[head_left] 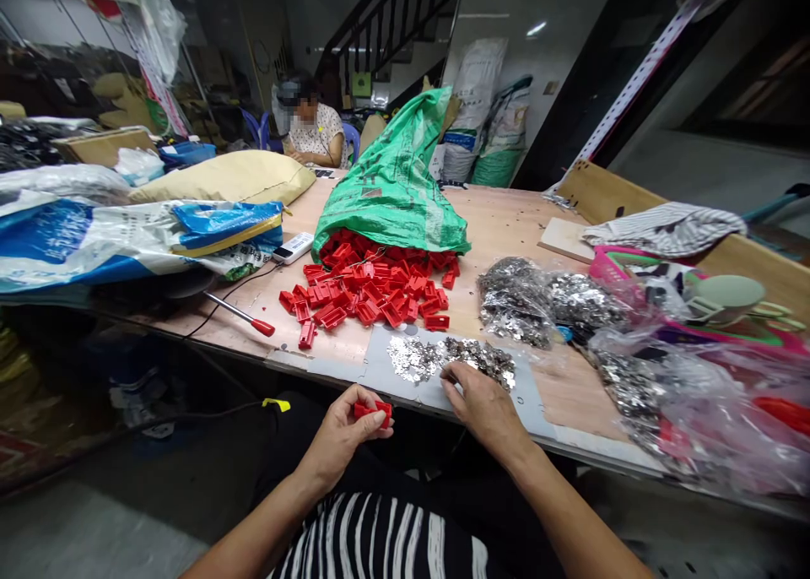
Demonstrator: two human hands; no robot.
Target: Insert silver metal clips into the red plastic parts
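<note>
My left hand (345, 431) is closed around a small red plastic piece (373, 409), held below the table's front edge. My right hand (484, 406) rests at the table edge with its fingertips curled into a flat pile of small shiny metal pieces (449, 358) on a grey mat (380, 347). Whether it has pinched a piece is hidden. Beyond the mat, a heap of red plastic pieces (373, 296) spills out of a green sack (396, 182) lying on its side.
A clear bag of metal pieces (537, 300) lies right of the heap, with more plastic bags and a pink basket (639, 267) further right. A red-handled screwdriver (244, 316), a white remote (292, 247) and blue-white sacks (126, 237) are left. Another person (313, 132) sits at the table's far end.
</note>
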